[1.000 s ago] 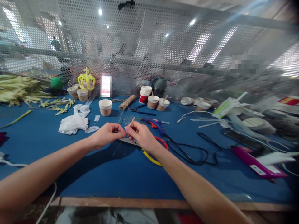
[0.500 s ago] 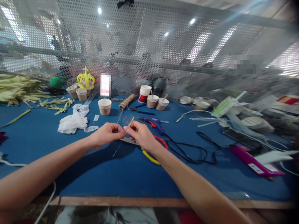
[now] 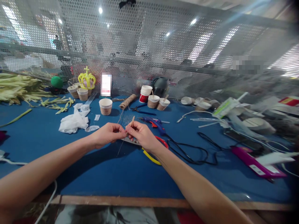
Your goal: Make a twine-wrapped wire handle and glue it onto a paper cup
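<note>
Over the middle of the blue table, my left hand and my right hand meet fingertip to fingertip. My right hand pinches a thin wooden stick, its tip poking up above the fingers. Twine runs from a twine roll to my left fingertips, which are pressed together on it; a thin loose end hangs below. The exact contact between twine and stick is hidden by my fingers. Beneath my right hand lie scissors with red and yellow handles, partly covered.
A blue glue gun with a black cord lies right of my hands, with pliers behind it. Paper cups wrapped in twine stand along the back. White plastic lies left; a purple power strip lies right.
Both hands stay together, with the right fingers slightly shifted around the stick. The hanging twine end has swung a little to the right. The view has moved slightly.
</note>
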`<state>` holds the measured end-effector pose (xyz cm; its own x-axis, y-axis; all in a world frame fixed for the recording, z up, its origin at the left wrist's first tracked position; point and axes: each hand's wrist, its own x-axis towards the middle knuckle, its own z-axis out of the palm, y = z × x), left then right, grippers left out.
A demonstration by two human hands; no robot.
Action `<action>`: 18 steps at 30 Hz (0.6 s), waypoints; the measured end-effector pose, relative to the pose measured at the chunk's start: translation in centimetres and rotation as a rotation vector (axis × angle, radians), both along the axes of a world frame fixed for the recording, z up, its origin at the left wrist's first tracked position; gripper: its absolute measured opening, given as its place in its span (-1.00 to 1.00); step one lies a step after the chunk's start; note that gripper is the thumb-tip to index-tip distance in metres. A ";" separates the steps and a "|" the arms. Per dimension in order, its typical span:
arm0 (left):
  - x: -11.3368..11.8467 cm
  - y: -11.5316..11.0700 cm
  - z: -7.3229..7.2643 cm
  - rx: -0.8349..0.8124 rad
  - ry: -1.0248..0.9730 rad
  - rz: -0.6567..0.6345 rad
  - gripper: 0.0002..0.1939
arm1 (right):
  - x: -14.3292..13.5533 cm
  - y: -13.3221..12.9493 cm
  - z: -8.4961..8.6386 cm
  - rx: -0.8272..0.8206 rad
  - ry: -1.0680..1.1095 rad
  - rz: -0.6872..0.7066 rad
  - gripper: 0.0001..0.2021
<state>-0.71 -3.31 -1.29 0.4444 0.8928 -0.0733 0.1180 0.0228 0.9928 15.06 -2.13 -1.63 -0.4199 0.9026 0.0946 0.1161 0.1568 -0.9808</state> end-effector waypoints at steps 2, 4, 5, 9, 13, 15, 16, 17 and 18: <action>0.0 0.0 0.1 0.043 0.043 0.005 -0.77 | 0.0 -0.1 0.0 0.015 -0.024 -0.011 -0.71; 0.0 -0.1 0.1 0.074 0.073 0.017 -0.79 | 0.0 -0.1 0.1 0.039 -0.053 -0.021 -0.70; 0.0 -0.1 0.2 0.085 0.081 0.023 -0.79 | 0.0 -0.1 0.1 0.054 -0.069 -0.028 -0.70; 0.1 -0.1 0.2 0.115 0.100 0.027 -0.81 | 0.1 0.1 -0.1 0.108 -0.126 -0.066 -0.69; 0.1 -0.2 0.2 0.115 0.094 0.023 -0.80 | 0.1 0.2 -0.3 0.100 -0.131 -0.067 -0.69; 0.0 -0.2 0.2 0.088 0.082 0.016 -0.78 | 0.1 0.2 -0.2 0.082 -0.095 -0.041 -0.70; 0.0 -0.2 0.3 0.072 0.073 0.013 -0.78 | 0.0 0.1 -0.2 0.067 -0.058 -0.018 -0.73; 0.0 -0.2 0.3 0.054 0.062 0.009 -0.77 | 0.0 0.1 -0.1 0.050 -0.015 0.009 -0.75; 0.0 -0.1 0.3 0.036 0.049 0.005 -0.77 | 0.0 0.0 -0.1 0.032 0.025 0.035 -0.76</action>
<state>-0.71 -3.44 -1.02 0.4367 0.8974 -0.0626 0.1667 -0.0123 0.9859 15.05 -2.09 -1.71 -0.4478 0.8839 0.1346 0.0852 0.1921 -0.9777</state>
